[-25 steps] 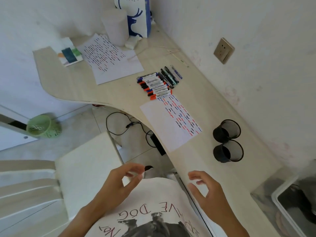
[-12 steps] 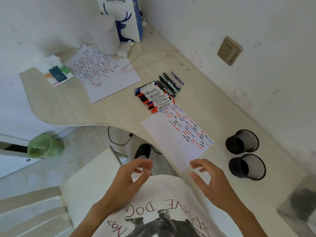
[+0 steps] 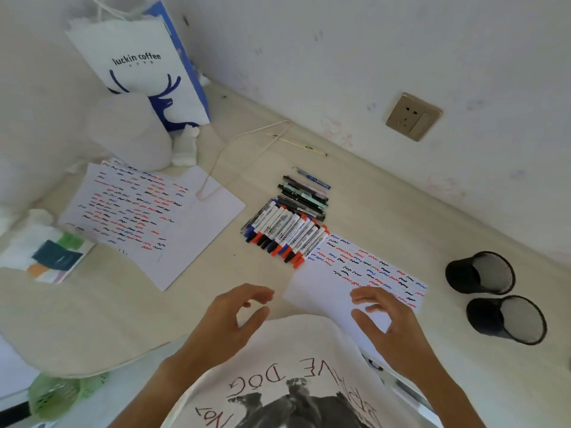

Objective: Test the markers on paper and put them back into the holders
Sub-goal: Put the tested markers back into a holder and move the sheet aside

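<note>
Head view: markers [image 3: 285, 231] beyond both hands; left hand [image 3: 230, 319], right hand [image 3: 386, 322] loosely curled, holding nothing.

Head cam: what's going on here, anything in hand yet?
Nothing held yet. A person at the desk has the left hand and right hand raised with fingers loosely curled, the right over the near test paper, which already carries squiggles. The markers lie in a row beyond it. Both mesh holders stand to the right with no markers visible in them.
</note>
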